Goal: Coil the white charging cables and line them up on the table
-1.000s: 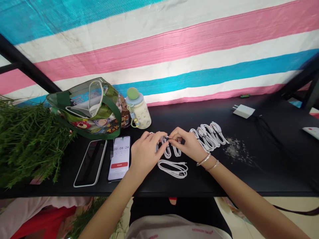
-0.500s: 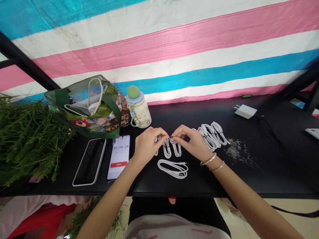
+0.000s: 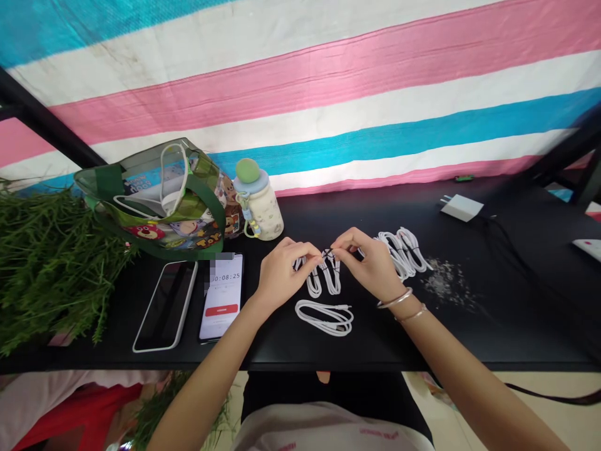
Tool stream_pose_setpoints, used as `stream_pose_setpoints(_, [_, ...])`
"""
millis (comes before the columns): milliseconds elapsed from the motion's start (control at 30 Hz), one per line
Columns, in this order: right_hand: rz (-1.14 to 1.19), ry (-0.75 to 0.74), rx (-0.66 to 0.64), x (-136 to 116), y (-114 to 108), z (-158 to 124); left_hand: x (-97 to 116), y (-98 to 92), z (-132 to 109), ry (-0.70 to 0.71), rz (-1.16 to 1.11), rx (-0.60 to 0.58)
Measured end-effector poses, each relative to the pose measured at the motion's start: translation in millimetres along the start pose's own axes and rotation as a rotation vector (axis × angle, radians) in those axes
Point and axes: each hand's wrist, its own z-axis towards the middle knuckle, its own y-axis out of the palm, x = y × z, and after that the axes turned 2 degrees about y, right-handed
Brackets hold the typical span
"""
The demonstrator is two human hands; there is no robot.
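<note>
My left hand [image 3: 285, 274] and my right hand [image 3: 364, 263] meet above a folded white cable [image 3: 323, 280] on the black table [image 3: 375, 213]. Their fingertips pinch a thin black tie [image 3: 327, 253] at the top of the cable's loops. The hands hide part of the tie and the cable. Just below them lies a coiled white USB cable [image 3: 323, 318], untouched. To the right of my right hand sits a pile of bundled white cables [image 3: 401, 254], with its nearest loops close to my fingers.
A smartphone showing a timer [image 3: 221, 297] and a dark phone [image 3: 165, 305] lie left of my hands. Behind them stand a clear printed tote bag [image 3: 162, 200] and a cream bottle [image 3: 258, 203]. Leafy greens [image 3: 47, 269] lie far left; a white charger [image 3: 461, 208] sits back right.
My hands have shifted slightly up the picture, still pinching the black tie at the cable. The timer has gone from 08:24 to 08:25, and the view has tilted a little.
</note>
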Motion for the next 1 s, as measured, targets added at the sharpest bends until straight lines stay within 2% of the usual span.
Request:
stream_pose_setpoints(167, [-0.01, 0.036, 0.02, 0.7, 0.5, -0.6, -3.5, 0.2, -1.1, 0.055, -0.141, -0.043])
stream_pose_setpoints(400, [-0.065, 0.003, 0.015, 1.5, -1.6, -0.2, -2.0, -1.3, -0.5, 0.063, -0.249, -0.084])
stream_pose_setpoints(600, [-0.119, -0.066, 0.046, -2.0, -3.6, -0.3, -4.0, -2.7, -1.1, -0.003, -0.418, -0.183])
stream_pose_setpoints(767, [-0.161, -0.145, 0.08, -1.9, -6.7, 0.4, -5.7, 0.2, -1.2, -0.057, -0.501, -0.214])
stream_pose_setpoints(867, [-0.187, -0.214, 0.093, 1.3, -8.1, 0.6, -4.2, 2.0, -1.2, -0.023, -0.386, -0.16])
stream_pose_setpoints(1000, [-0.247, -0.237, 0.114, 4.0, -6.9, -0.2, -1.0, 0.7, -0.4, -0.021, -0.149, 0.023])
